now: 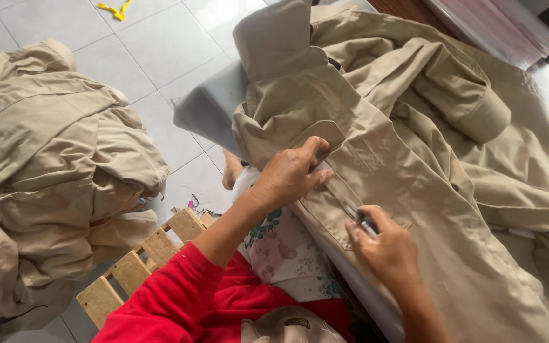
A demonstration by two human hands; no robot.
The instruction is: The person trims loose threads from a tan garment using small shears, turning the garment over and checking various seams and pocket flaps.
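A big khaki shirt (414, 159) of stiff, creased cotton sprawls over a grey padded board (208, 105) on the right, one cuffed sleeve folded across its far part. At left a soft heap (52, 165) of the same khaki cloth slumps on the pale tiled floor (160, 44), with a slatted wooden crate (141, 260) near it. The left hand (287, 174) lies spread on the shirt front — fingers loose, thumb pinning a pocket flap. The right hand (386, 248) is clenched around a small dark tool (365, 222), its tip touching the placket seam.
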